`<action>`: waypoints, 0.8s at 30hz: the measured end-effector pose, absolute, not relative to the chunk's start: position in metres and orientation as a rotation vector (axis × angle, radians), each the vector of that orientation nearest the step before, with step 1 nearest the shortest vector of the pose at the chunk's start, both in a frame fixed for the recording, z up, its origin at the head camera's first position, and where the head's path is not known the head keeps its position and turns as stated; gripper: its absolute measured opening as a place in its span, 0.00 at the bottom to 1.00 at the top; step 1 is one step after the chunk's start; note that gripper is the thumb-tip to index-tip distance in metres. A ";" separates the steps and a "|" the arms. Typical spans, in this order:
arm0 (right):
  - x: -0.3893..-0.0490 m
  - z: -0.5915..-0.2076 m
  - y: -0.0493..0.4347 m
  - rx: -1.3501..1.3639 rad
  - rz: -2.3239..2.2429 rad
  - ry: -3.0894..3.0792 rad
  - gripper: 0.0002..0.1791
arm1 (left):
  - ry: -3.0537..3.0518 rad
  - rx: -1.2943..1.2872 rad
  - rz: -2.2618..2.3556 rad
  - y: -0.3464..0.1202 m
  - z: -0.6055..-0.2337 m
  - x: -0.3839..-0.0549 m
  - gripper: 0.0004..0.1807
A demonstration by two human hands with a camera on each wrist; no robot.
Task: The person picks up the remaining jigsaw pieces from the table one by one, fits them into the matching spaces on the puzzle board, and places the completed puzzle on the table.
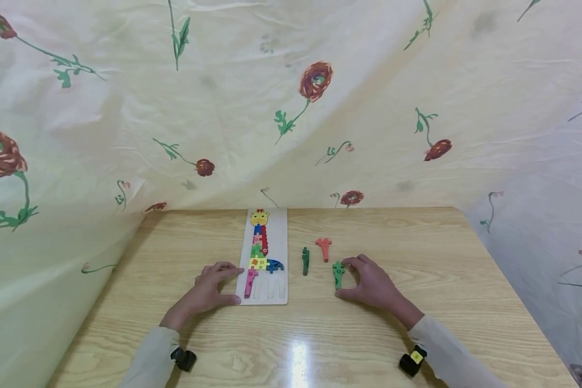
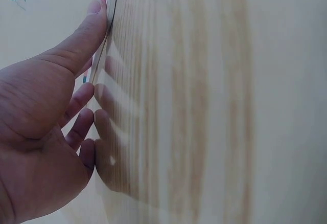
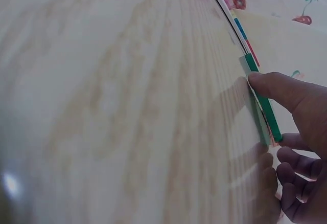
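Observation:
A white puzzle board point(image 1: 276, 237) lies on the table, with a giraffe of coloured pieces set in it and a pink leg piece point(image 1: 250, 283) at its lower left. My left hand point(image 1: 213, 288) rests against the board's left edge, thumb at the near corner, index fingertip farther up. In the left wrist view the thumb point(image 2: 84, 40) lies along the edge and the other fingers touch the tabletop. My right hand point(image 1: 371, 280) pinches a green puzzle piece point(image 1: 338, 275) by its two ends, thumb near, index finger far. The right wrist view shows this green piece point(image 3: 264, 101) edge-on, low over the wood.
Between the board and my right hand lie a dark green puzzle piece point(image 1: 305, 261) and an orange-red one point(image 1: 324, 249). Empty leg slots point(image 1: 270, 288) show in the board's lower part. A flowered cloth point(image 1: 252, 108) hangs behind the wooden table point(image 1: 417, 242) and at its sides.

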State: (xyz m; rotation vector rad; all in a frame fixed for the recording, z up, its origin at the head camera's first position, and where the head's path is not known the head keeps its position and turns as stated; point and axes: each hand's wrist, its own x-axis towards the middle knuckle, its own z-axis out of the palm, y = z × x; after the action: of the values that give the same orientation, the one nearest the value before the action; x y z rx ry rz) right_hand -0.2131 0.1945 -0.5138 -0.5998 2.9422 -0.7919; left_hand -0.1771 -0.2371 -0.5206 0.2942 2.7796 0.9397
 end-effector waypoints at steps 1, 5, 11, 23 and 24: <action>-0.213 -0.514 0.195 -0.607 -0.793 2.945 0.44 | 2.779 0.292 0.940 -0.237 -0.521 -0.177 0.37; -0.213 -0.512 0.195 -0.640 -0.819 2.961 0.44 | 2.775 0.287 0.942 -0.237 -0.521 -0.177 0.37; -0.212 -0.507 0.190 -0.711 -0.874 2.988 0.43 | 2.771 0.287 0.950 -0.237 -0.520 -0.177 0.37; -0.209 -0.493 0.166 -0.734 -0.946 2.921 0.42 | 2.774 0.302 0.953 -0.238 -0.521 -0.176 0.37; -0.209 -0.492 0.164 -0.742 -0.950 2.918 0.42 | 2.773 0.301 0.953 -0.238 -0.521 -0.176 0.37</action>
State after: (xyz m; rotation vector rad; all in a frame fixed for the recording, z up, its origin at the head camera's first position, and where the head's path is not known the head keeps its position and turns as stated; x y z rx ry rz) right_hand -0.2090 0.1639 -0.4923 -0.7425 2.9178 -0.9502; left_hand -0.1762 -0.2377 -0.5211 0.3014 2.7730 0.9534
